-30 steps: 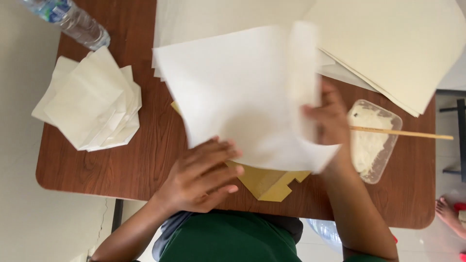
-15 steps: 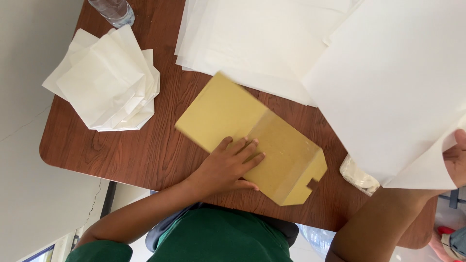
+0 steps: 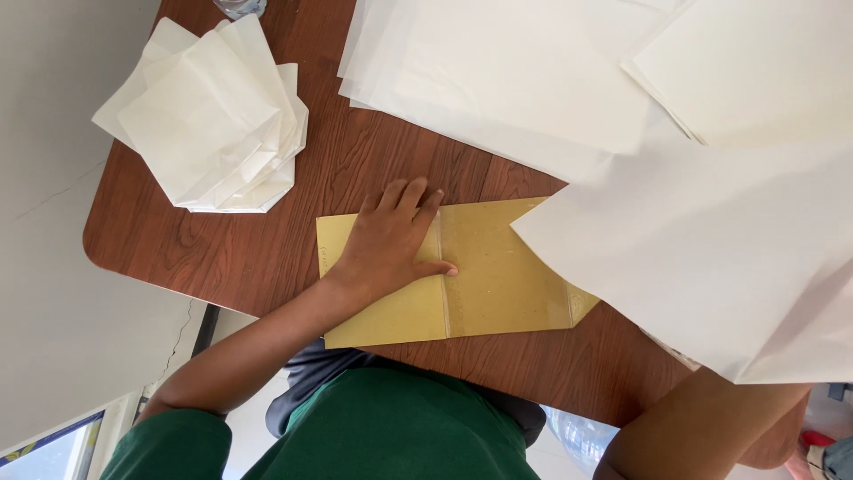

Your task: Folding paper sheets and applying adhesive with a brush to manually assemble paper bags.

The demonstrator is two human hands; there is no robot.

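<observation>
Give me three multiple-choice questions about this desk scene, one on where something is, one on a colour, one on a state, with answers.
1. Where does the pile of folded white papers lie?
A. the table's near-left corner
B. on the yellow sheet
C. on the floor

2. What colour is the flat template under the left hand?
A. blue
B. yellow
C. black

3. How is the left hand?
A. clenched in a fist
B. raised off the table
C. pressed flat, fingers spread

Answers: 1 A, pile sits by that rounded corner of the table; 2 B, it is mustard yellow; 3 C, palm lies on it.

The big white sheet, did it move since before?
Yes. The big white sheet went from covering the yellow template at the table middle to the right, uncovering it.
</observation>
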